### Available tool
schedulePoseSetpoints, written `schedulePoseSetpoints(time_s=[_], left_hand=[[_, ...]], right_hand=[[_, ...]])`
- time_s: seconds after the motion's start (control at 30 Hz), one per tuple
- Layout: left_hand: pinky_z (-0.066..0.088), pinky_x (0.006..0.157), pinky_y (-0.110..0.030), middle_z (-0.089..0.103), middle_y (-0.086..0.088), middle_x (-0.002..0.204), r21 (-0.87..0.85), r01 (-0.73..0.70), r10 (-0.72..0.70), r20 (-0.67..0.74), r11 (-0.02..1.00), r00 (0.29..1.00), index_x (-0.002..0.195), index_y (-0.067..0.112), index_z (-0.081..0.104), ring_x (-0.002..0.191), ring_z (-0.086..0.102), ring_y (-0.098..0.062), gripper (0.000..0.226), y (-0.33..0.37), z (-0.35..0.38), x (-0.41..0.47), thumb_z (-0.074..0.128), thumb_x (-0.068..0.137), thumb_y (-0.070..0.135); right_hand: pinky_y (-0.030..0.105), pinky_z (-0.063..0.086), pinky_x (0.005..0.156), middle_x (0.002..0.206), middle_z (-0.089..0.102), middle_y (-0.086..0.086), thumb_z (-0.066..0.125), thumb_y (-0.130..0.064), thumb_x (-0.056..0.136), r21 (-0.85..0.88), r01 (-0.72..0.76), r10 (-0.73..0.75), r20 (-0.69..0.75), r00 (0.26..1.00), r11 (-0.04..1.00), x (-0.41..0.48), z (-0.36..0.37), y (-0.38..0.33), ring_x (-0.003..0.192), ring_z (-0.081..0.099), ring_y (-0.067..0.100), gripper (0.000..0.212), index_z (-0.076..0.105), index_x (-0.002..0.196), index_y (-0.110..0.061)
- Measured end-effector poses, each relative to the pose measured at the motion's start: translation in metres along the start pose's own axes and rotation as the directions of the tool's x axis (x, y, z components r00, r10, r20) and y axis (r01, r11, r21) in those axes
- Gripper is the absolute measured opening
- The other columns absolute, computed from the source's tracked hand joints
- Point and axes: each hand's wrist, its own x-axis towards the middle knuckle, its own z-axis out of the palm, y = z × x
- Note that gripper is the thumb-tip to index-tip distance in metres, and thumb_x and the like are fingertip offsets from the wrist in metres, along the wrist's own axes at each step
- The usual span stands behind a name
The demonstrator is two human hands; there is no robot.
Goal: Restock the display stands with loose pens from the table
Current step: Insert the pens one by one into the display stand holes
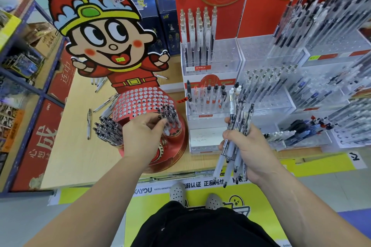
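Pens bunched in R hand, grip curled tight; L hand grip pinches pen at red stand.

The red round stand is this domed thing dotted with little holes, sitting on the tabletop. Two bunches of clear pens with black tops stick up out of it: a front-left clump leaning outward and a right clump. The left grip pinches a single pen at the right clump's near edge. The right grip holds a bundle of pens, fanned out, white rubber ends pointing down. A few loose pens lie flat on the tabletop left of the stand. The clear acrylic stands just beside it on the right hold rows of upright pens.
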Motion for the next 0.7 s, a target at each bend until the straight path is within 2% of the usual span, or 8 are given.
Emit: schedulePoseSetpoints(time_s=[0.23, 0.37, 0.53, 0.7], left_hand=[[0.039, 0.067, 0.000, 0.069, 0.017, 0.076, 0.024, -0.010, 0.010, 0.010, 1.000, 1.000, 0.089, 0.023, 0.079, 0.074, 0.063, 0.008, 0.003, -0.0025, -0.0050, -0.0016, 0.077, 0.089, 0.025], [0.051, 0.071, -0.020, 0.072, 0.010, 0.077, 0.033, -0.048, 0.047, 0.014, 0.998, 0.999, 0.088, 0.022, 0.079, 0.075, 0.066, 0.001, 0.004, -0.0033, -0.0056, -0.0027, 0.077, 0.089, 0.024], [0.046, 0.063, -0.018, 0.070, 0.007, 0.068, 0.085, -0.135, 0.132, 0.045, 0.987, 0.990, 0.079, 0.018, 0.078, 0.067, 0.065, -0.006, 0.011, -0.0020, -0.0062, 0.0020, 0.076, 0.089, 0.021], [0.051, 0.061, -0.034, 0.065, 0.004, 0.062, 0.140, -0.220, 0.208, 0.090, 0.966, 0.974, 0.076, 0.016, 0.074, 0.061, 0.062, -0.019, 0.013, -0.0067, -0.0071, 0.0055, 0.075, 0.089, 0.018]], right_hand=[[0.030, 0.055, 0.058, 0.081, 0.063, 0.004, 0.064, -0.001, 0.094, -0.019, 0.002, -0.002, 0.002, 1.000, 1.000, -0.0014, 0.0047, -0.0019, 0.064, 0.067, 0.020, 0.026, 0.063, 0.115, -0.017], [0.036, 0.055, 0.063, 0.082, 0.064, 0.004, 0.064, -0.002, 0.094, -0.034, 0.008, -0.008, 0.006, 1.000, 0.999, -0.0013, 0.0064, -0.0020, 0.064, 0.067, 0.020, 0.026, 0.063, 0.114, -0.018], [0.035, 0.055, 0.061, 0.081, 0.063, 0.005, 0.065, -0.003, 0.094, -0.048, -0.001, 0.001, 0.008, 1.000, 0.999, -0.0009, 0.0089, -0.0022, 0.064, 0.068, 0.020, 0.026, 0.062, 0.115, -0.018], [0.029, 0.053, 0.054, 0.085, 0.062, 0.012, 0.064, -0.005, 0.095, -0.051, 0.000, 0.001, 0.022, 1.000, 0.999, -0.0004, 0.0106, -0.0034, 0.064, 0.066, 0.020, 0.026, 0.061, 0.117, -0.018]])
